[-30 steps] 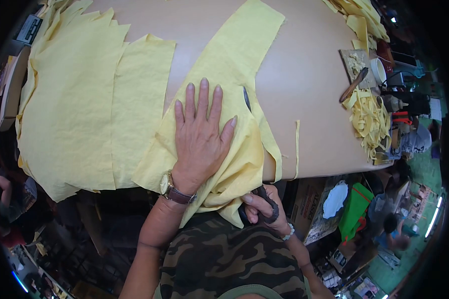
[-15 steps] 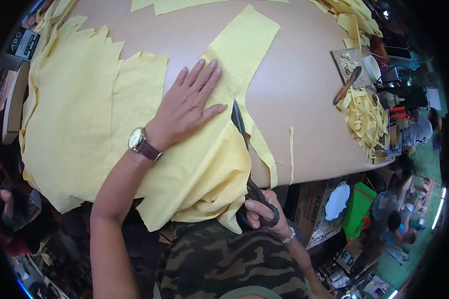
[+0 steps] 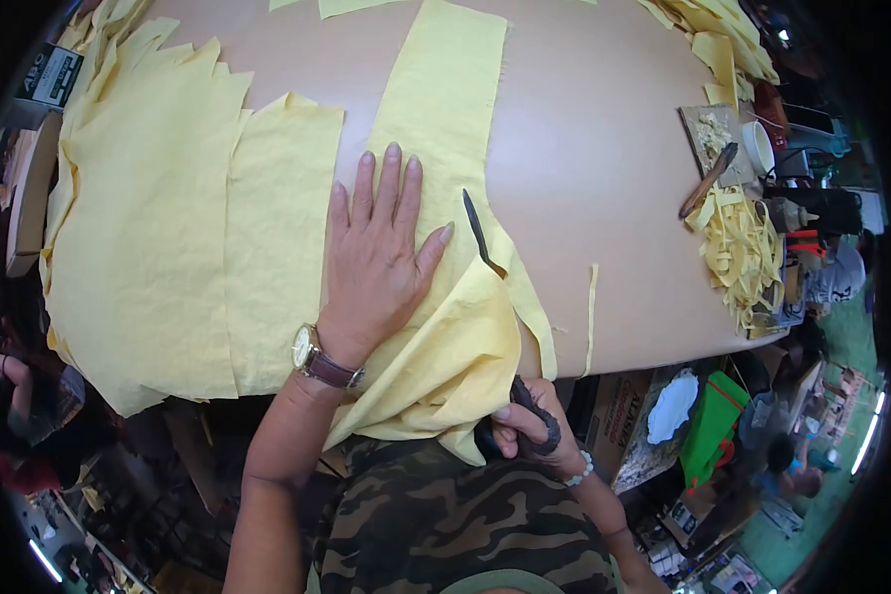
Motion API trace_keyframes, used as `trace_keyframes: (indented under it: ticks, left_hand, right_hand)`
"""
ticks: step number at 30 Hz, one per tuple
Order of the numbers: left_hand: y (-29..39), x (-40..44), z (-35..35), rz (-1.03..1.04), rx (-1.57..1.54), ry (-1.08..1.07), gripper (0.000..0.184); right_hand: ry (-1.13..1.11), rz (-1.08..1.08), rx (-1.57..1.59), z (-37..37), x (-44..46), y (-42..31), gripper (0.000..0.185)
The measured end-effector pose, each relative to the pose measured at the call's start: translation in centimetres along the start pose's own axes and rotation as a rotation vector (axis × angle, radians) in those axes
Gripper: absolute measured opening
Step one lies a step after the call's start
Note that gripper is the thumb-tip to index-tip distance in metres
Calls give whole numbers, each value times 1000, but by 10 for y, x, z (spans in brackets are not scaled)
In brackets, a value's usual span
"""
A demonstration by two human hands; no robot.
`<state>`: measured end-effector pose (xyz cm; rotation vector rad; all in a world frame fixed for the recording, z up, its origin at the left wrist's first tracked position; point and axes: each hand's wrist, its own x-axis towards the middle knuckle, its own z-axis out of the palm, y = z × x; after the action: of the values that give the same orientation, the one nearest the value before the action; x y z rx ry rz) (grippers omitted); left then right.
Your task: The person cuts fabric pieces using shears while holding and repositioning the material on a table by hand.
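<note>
My left hand point(image 3: 381, 238) lies flat with fingers stretched out on a yellow fabric piece point(image 3: 445, 84), with a watch on its wrist. At the table's near edge, my right hand point(image 3: 543, 436) grips the looped handles of large dark scissors point(image 3: 476, 226). One blade shows above the fabric, its tip pointing away from me; a raised fold covers the middle of the scissors. A narrow cut strip curls to the right of the blade. The near end of the piece bunches up and hangs over the edge against my camouflage clothing.
Wide yellow fabric panels point(image 3: 148, 218) lie on the left of the table point(image 3: 604, 148). A thin loose strip point(image 3: 592, 317) lies to the right. At the right edge are a heap of scraps point(image 3: 742, 243), a wooden-handled tool point(image 3: 708, 181) and a white bowl point(image 3: 759, 148).
The fabric's far end has swung left and farther away. My left hand has shifted, its fingers now pointing straight ahead. The fold now covers more of the scissors, still held in my right hand.
</note>
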<state>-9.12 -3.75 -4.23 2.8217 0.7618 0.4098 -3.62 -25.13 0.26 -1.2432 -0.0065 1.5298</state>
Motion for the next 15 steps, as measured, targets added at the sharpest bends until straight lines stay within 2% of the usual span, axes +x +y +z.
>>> trace_keyframes:
  ticks: [15]
  left_hand:
    - [16,-16,16,-161,102,68,61]
  right_hand:
    - [-11,-38,-36,6,2,15,13]
